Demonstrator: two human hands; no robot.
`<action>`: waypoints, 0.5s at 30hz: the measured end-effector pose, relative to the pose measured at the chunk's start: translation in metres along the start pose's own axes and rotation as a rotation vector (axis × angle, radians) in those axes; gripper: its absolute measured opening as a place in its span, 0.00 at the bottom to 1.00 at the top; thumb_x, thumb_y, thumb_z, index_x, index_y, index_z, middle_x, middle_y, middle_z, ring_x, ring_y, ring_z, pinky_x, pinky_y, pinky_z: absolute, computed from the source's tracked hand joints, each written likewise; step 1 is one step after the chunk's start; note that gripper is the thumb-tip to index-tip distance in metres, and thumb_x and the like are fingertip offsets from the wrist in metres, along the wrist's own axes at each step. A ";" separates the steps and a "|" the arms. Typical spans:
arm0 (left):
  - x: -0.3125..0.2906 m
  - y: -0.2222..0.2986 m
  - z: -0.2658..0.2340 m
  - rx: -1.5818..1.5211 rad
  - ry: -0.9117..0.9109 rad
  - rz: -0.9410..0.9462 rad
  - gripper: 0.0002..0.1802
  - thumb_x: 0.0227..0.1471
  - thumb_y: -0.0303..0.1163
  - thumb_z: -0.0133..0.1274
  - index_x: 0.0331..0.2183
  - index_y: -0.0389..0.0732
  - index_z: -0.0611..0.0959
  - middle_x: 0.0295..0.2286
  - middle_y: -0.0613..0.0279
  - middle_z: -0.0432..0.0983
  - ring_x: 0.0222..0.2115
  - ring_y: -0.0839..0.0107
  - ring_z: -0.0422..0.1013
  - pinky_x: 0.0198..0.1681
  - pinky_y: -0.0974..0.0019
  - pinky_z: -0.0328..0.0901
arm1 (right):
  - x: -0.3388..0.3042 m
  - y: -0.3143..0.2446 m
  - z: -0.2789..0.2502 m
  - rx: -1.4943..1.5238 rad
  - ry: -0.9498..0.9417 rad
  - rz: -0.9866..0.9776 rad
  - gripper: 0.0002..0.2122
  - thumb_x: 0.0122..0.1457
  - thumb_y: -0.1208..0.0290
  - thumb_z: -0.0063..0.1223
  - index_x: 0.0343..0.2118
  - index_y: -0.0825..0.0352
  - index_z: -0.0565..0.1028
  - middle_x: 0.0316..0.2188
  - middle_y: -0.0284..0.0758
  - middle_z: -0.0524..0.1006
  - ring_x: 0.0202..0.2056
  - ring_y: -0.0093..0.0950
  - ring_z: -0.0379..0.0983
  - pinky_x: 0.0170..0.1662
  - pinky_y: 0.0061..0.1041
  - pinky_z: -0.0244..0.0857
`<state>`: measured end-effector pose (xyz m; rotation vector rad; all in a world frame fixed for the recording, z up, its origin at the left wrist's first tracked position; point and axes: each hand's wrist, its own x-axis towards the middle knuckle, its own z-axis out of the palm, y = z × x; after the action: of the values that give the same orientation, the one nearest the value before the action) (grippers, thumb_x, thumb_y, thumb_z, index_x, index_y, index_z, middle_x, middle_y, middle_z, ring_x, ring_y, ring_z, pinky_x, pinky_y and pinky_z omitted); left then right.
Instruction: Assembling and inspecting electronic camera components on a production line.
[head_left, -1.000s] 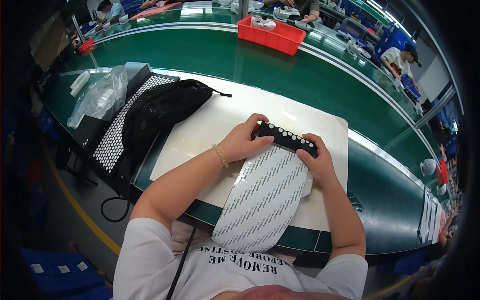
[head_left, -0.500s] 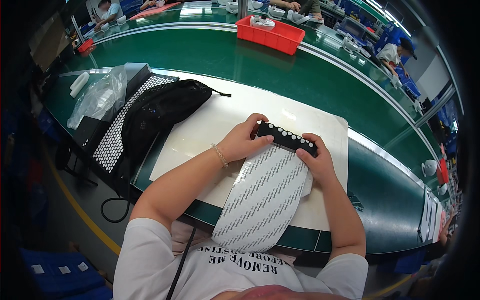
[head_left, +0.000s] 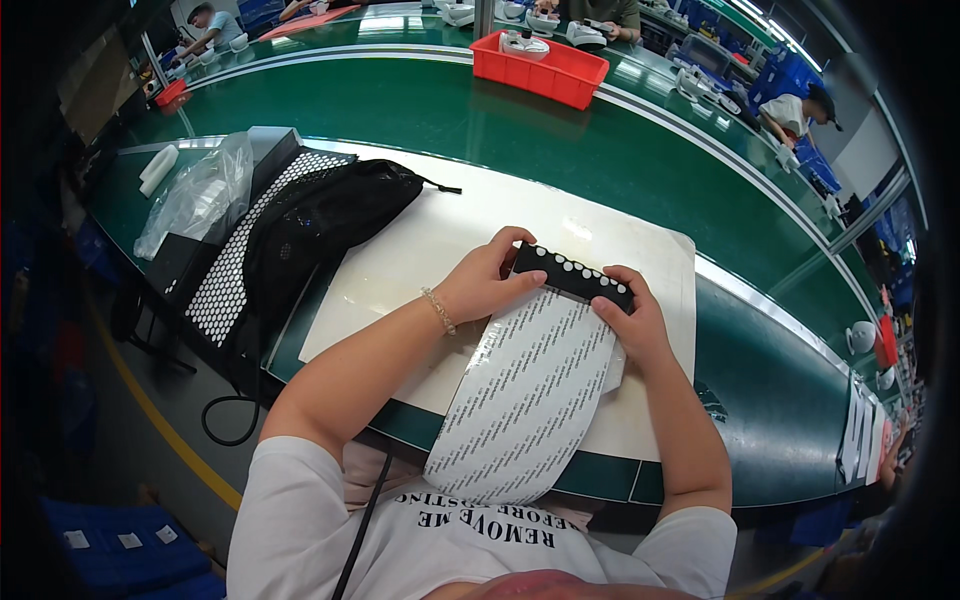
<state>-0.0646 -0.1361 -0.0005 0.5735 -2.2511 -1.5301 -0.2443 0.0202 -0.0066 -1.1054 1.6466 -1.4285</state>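
Both my hands hold a black strip with several white round spots along it. My left hand grips its left end, thumb on the near face and fingers behind. At the right end, my right hand pinches it between thumb and fingers. From the strip's near edge a long white sheet with slanted rows of dark print slopes towards my body. Its lower end hangs over the bench edge against my shirt. A small pale corner of another layer shows beside the sheet, under my right wrist.
Under my hands lies a white board on the green bench. To the left are a black mesh bag, a white-spotted black sheet and a clear plastic bag. A red bin stands beyond; people work farther back.
My hands, the strip and the sheet stay where they were. Among the people in the background, arms and heads have shifted slightly.
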 end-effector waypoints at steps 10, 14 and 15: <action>-0.002 0.004 0.000 0.010 0.008 0.004 0.23 0.49 0.37 0.51 0.45 0.41 0.63 0.30 0.56 0.71 0.32 0.73 0.66 0.35 0.71 0.62 | 0.000 -0.001 0.001 0.028 0.002 0.011 0.21 0.47 0.74 0.56 0.45 0.64 0.64 0.37 0.34 0.67 0.39 0.22 0.65 0.43 0.20 0.61; -0.001 0.000 0.000 -0.008 0.003 0.004 0.23 0.49 0.36 0.51 0.45 0.41 0.63 0.29 0.57 0.71 0.31 0.74 0.66 0.34 0.71 0.62 | 0.000 -0.001 0.000 0.017 0.000 0.015 0.21 0.47 0.74 0.56 0.45 0.65 0.64 0.37 0.34 0.67 0.39 0.22 0.65 0.43 0.20 0.61; -0.001 0.000 0.000 -0.010 0.002 0.003 0.23 0.49 0.36 0.51 0.45 0.41 0.63 0.29 0.57 0.71 0.31 0.74 0.66 0.34 0.71 0.62 | 0.000 -0.001 0.000 0.018 0.001 0.015 0.21 0.47 0.74 0.56 0.45 0.65 0.64 0.37 0.34 0.67 0.39 0.22 0.65 0.43 0.20 0.61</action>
<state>-0.0641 -0.1357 -0.0009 0.5685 -2.2403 -1.5381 -0.2437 0.0204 -0.0055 -1.0806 1.6365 -1.4311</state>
